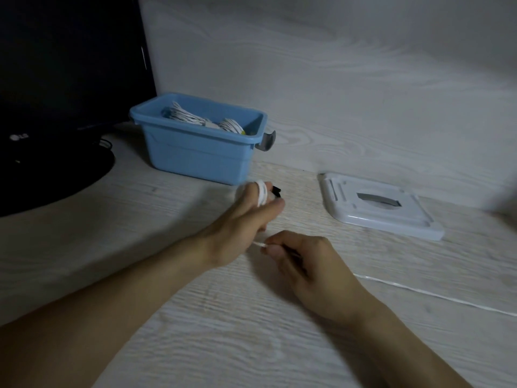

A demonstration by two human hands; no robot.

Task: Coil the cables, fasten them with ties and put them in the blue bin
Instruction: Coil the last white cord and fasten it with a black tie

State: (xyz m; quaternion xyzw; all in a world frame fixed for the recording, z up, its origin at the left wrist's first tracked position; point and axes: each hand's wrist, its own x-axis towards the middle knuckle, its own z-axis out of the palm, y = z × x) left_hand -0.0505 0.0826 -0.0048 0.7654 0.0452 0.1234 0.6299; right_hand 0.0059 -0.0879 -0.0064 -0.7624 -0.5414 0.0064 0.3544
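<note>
Just below the middle of the frame, the left hand reaches forward over the pale wood-grain table, its fingers curled with several turns of a white cable wound around them. A small black piece, blurred and hard to identify, sticks out just beyond those fingertips. The right hand sits a little lower and to the right, close to the left wrist, pinching the same white cable between thumb and curled fingers; a short stretch of it shows between the two hands. From under the right hand the free length of cable runs across the table toward the lower right edge of the frame, lying flat on the surface.

Left of centre in the upper half stands the blue bin, open at the top, on the table against the pale back wall. Inside it lie two white coiled cable bundles, one toward the left rear and one toward the right. A grey latch handle hangs at the bin's right end. To the right of the hands, well apart from the bin, a white lid with a grey handle recess lies flat on the table. A dark monitor on a round black stand fills the upper left of the frame, just beside the bin.
</note>
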